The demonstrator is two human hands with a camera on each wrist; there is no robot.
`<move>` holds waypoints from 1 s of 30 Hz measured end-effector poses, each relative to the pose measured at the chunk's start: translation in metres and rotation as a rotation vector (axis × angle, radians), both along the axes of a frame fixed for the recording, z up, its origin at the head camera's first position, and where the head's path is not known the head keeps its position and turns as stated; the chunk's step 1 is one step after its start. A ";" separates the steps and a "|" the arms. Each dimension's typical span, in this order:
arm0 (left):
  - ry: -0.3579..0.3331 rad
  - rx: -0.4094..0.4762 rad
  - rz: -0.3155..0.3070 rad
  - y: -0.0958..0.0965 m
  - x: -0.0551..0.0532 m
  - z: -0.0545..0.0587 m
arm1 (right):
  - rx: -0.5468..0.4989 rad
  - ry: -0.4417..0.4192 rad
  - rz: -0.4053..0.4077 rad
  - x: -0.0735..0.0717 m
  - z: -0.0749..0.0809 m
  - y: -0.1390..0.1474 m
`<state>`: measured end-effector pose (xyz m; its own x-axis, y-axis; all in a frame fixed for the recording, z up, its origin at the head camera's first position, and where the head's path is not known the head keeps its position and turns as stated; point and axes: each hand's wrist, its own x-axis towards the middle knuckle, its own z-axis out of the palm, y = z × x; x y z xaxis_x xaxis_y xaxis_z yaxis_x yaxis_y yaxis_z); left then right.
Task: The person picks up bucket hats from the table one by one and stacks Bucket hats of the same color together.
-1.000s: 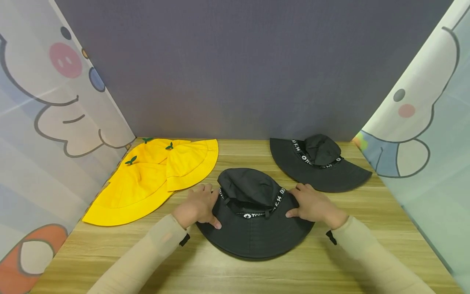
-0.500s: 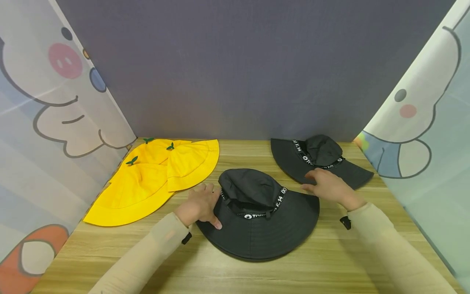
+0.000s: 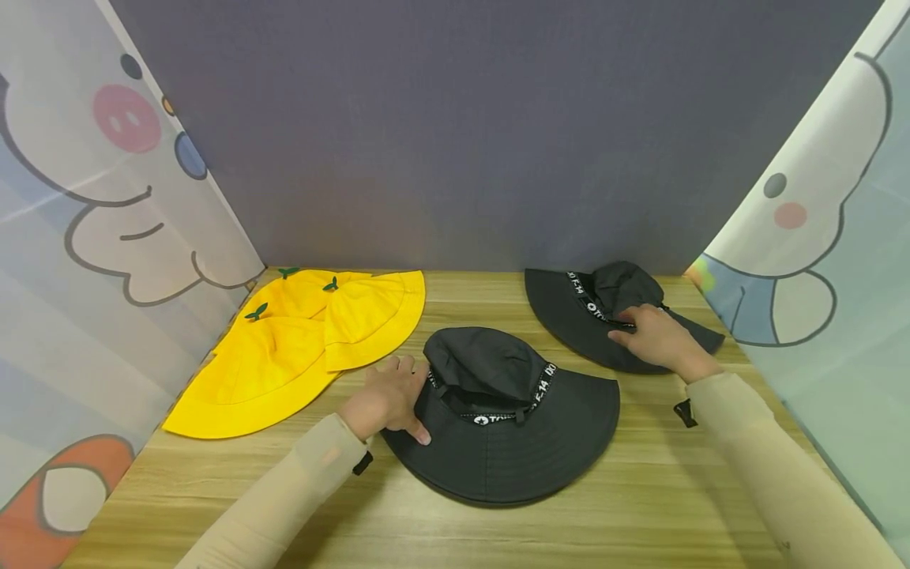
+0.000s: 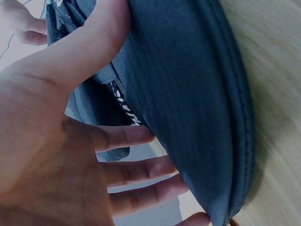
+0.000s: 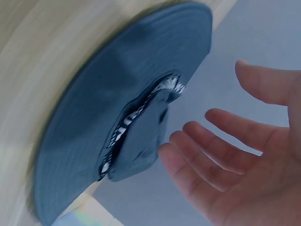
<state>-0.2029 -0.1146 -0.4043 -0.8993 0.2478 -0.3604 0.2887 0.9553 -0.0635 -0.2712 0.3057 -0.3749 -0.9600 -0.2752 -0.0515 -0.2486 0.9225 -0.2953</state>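
A black bucket hat (image 3: 512, 450) lies folded on the wooden table in the head view, with white lettering on its band. My left hand (image 3: 387, 397) rests at its left side. The thumb lies across the brim, and the fairly straight fingers reach the folded edge, as the left wrist view shows. Further back on the right lies a second folded black bucket hat (image 3: 562, 316). Over it is my right hand (image 3: 656, 338), hiding part of its band. In the right wrist view its thumb and fingers are spread, with fingertips near the crown (image 5: 141, 146).
Several yellow hats (image 3: 273, 371) with green sprouts overlap at the back left of the table (image 3: 455, 537). A grey panel (image 3: 455, 142) stands along the back. Cartoon-printed sheets, one on the left (image 3: 43, 276) and one on the right (image 3: 853, 379), flank the table.
My right hand has let go of the front hat's brim and moved right and back, over the far black hat. My left hand has stayed on the front hat.
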 end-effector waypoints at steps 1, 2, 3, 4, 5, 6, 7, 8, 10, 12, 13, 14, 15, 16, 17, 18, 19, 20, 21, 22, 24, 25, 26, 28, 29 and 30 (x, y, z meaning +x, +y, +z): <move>0.001 0.001 -0.001 0.000 0.000 0.000 | 0.003 -0.009 -0.012 -0.002 0.000 0.003; 0.003 0.002 -0.001 0.001 0.000 0.000 | 0.005 -0.016 -0.023 -0.003 0.000 0.006; 0.005 0.001 -0.003 0.001 0.000 0.000 | 0.010 -0.022 -0.033 -0.005 0.000 0.009; 0.007 0.000 -0.004 0.001 0.000 0.000 | 0.013 -0.028 -0.043 -0.007 -0.001 0.012; 0.011 0.002 -0.005 0.002 0.001 0.000 | 0.018 -0.035 -0.053 -0.009 -0.001 0.016; 0.012 0.002 -0.007 0.002 0.001 0.000 | 0.023 -0.035 -0.062 -0.011 -0.001 0.020; 0.013 0.003 -0.008 0.002 0.001 0.000 | 0.026 -0.036 -0.069 -0.013 -0.002 0.024; 0.013 0.004 -0.008 0.002 0.001 0.000 | 0.028 -0.042 -0.078 -0.015 -0.002 0.028; 0.012 0.008 -0.007 0.002 0.000 0.000 | 0.029 -0.059 -0.097 -0.019 -0.004 0.036; 0.009 0.010 -0.003 0.002 0.000 0.000 | 0.024 -0.083 -0.113 -0.023 -0.006 0.043; 0.008 0.011 0.000 0.002 0.000 0.000 | 0.020 -0.095 -0.119 -0.025 -0.007 0.047; 0.006 0.012 0.002 0.002 0.000 0.000 | 0.019 -0.106 -0.128 -0.026 -0.008 0.050; 0.006 0.012 0.003 0.002 0.000 0.000 | 0.024 -0.109 -0.135 -0.028 -0.010 0.054; 0.006 0.012 0.005 0.002 0.000 0.000 | 0.026 -0.110 -0.136 -0.029 -0.011 0.057; 0.006 0.013 0.004 0.002 0.000 0.001 | 0.036 -0.110 -0.139 -0.031 -0.013 0.060; 0.006 0.015 0.002 0.002 0.000 0.001 | 0.046 -0.109 -0.144 -0.032 -0.014 0.063; 0.006 0.016 -0.001 0.002 0.000 0.001 | 0.057 -0.107 -0.150 -0.033 -0.015 0.066; 0.006 0.016 -0.002 0.001 0.000 0.001 | 0.066 -0.105 -0.157 -0.033 -0.017 0.068; 0.008 0.017 -0.002 0.001 0.000 0.000 | 0.070 -0.099 -0.160 -0.034 -0.019 0.070; 0.008 0.018 0.000 0.000 0.000 0.000 | 0.064 -0.100 -0.161 -0.035 -0.020 0.071; 0.007 0.023 0.005 0.000 0.000 0.000 | 0.056 -0.102 -0.171 -0.037 -0.024 0.074; 0.006 0.025 0.007 0.000 0.000 0.000 | 0.050 -0.100 -0.177 -0.038 -0.026 0.075; 0.006 0.027 0.009 0.000 0.000 0.000 | 0.048 -0.095 -0.180 -0.039 -0.028 0.076; 0.002 0.029 0.009 0.000 0.000 0.000 | 0.046 -0.092 -0.191 -0.040 -0.031 0.078; 0.001 0.027 0.007 0.001 0.000 0.000 | 0.052 -0.092 -0.200 -0.040 -0.033 0.080; 0.001 0.025 0.005 0.001 0.000 0.000 | 0.055 -0.093 -0.207 -0.040 -0.034 0.081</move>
<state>-0.2032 -0.1137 -0.4044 -0.9008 0.2521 -0.3537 0.2838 0.9580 -0.0399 -0.3114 0.3867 -0.4088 -0.9861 -0.0669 -0.1519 -0.0261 0.9662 -0.2564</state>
